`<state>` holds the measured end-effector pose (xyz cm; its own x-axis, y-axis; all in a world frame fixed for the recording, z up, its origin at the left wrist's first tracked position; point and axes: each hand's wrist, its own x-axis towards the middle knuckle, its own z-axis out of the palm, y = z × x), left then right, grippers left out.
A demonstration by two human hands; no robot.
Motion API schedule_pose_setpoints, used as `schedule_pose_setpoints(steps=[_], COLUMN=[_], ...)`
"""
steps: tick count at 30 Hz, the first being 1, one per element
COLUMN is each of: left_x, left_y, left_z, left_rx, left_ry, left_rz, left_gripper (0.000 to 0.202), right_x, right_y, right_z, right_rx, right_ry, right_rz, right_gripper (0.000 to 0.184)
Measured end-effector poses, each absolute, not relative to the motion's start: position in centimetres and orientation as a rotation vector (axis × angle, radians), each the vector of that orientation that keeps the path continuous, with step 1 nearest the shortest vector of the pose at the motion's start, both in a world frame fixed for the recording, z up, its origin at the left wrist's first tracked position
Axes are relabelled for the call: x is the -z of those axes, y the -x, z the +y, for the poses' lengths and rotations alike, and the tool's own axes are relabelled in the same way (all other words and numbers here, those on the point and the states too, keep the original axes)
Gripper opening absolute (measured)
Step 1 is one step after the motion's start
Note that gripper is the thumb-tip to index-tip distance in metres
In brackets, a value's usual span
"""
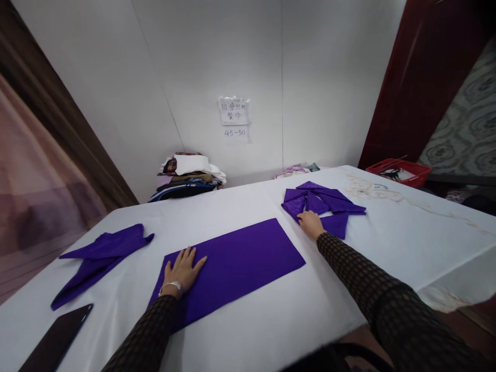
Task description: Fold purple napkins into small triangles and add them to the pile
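A purple napkin (pixel 240 263), folded into a long rectangle, lies flat on the white-covered table (pixel 248 204). My left hand (pixel 182 271) rests palm down on its left end, fingers spread. To the right, my right hand (pixel 310 224) reaches to a loose pile of purple napkins (pixel 335 199), its fingers closed on the near left edge of one. How much cloth is between those fingers is partly hidden. Apart on the left side, another purple cloth (pixel 106 250) lies loosely crumpled in a folded heap.
A dark phone (pixel 58 336) lies at the near left corner. Folded clothes (pixel 189 175) are stacked by the wall, under a paper sign (pixel 234 116). A pink cloth (pixel 292 170) sits at the back edge. A red basket (pixel 418 173) stands beyond the far right.
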<state>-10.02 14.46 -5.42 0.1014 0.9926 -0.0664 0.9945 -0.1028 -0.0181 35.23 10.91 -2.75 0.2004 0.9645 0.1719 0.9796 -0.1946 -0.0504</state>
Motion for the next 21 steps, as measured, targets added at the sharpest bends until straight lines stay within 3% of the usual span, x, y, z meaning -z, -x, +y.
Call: schedule_pose_setpoints(steps=[7,13,21], left_x=[5.5,5.5,6.1], left_y=[10.3,10.1,10.9], left_z=[14.5,14.5,15.0], left_rx=[0.112,0.114,0.091], left_ry=[-2.362,-2.335,-2.411], left_rz=[2.064,2.084,2.026], left_gripper=[0.057,0.061,0.054], right_x=[3.0,2.4,1.7], right_y=[-34.7,-34.2,-26.7], right_z=[10.4,10.1,9.3], right_rx=[0.188,0.239,-0.052], right_ry=[2.28,2.198,1.596], right_rz=[-1.929,-1.901,-2.185], right_gripper=[0.032,0.031,0.037])
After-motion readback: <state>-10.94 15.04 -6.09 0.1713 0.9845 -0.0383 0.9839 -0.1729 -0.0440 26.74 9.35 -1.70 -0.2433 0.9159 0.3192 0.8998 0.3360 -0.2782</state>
